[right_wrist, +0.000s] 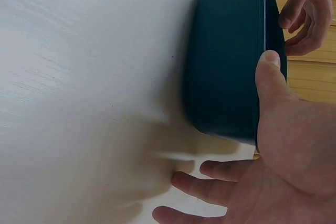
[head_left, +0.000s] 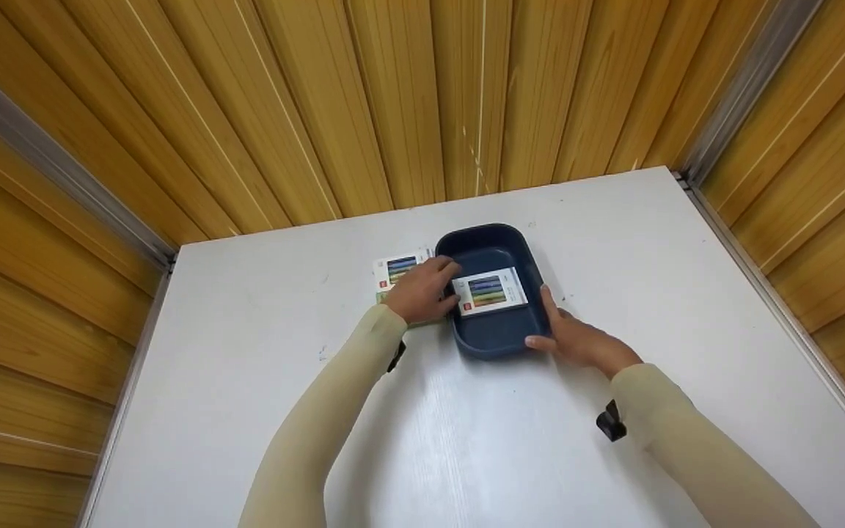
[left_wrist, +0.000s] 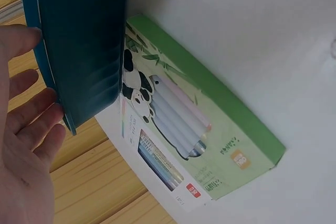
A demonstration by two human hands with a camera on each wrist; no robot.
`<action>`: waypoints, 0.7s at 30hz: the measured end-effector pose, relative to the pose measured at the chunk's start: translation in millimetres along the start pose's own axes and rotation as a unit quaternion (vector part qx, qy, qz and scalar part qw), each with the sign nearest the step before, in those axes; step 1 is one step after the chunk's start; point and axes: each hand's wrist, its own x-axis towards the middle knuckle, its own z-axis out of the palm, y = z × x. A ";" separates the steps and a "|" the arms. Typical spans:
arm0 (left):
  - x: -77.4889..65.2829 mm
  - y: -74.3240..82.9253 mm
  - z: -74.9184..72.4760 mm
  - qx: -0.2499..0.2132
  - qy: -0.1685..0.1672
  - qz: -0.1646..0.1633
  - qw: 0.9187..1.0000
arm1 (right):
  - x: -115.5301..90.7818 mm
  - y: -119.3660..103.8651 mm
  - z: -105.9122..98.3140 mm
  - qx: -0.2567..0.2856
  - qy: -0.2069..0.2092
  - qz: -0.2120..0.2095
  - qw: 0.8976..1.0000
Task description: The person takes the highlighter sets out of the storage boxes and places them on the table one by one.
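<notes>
A dark blue plastic bin [head_left: 499, 334] stands on the white table. Inside lies a white box of colored pens [head_left: 491, 291], its window showing blue to orange barrels. My left hand [head_left: 422, 292] is at the bin's left rim, fingers loosely bent, fingertips right at the edge. My right hand [head_left: 576, 337] rests against the bin's right side; in the right wrist view its thumb [right_wrist: 270, 59] touches the rim and the other fingers spread apart. Left of the bin lie a green panda-print pen box [left_wrist: 210, 124] and another white pen box [left_wrist: 181, 195], partly hidden by my left hand in the head view.
A white tabletop [head_left: 261, 330] surrounds the bin. Yellow wood-grain paneling [head_left: 393, 110] rises behind the table and along both sides, with metal strips at its corners.
</notes>
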 end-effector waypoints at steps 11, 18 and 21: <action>3.0 4.9 -0.2 -0.010 -0.013 0.014 1.000 | -0.8 -0.6 -0.9 -0.016 0.001 -0.010 1.000; 5.4 7.2 2.3 -0.006 -0.024 0.007 1.000 | -0.1 -0.1 -1.0 -0.015 0.000 -0.008 1.000; 6.4 8.0 3.5 -0.007 -0.027 0.004 1.000 | 0.0 -0.2 -0.9 -0.016 0.001 -0.006 1.000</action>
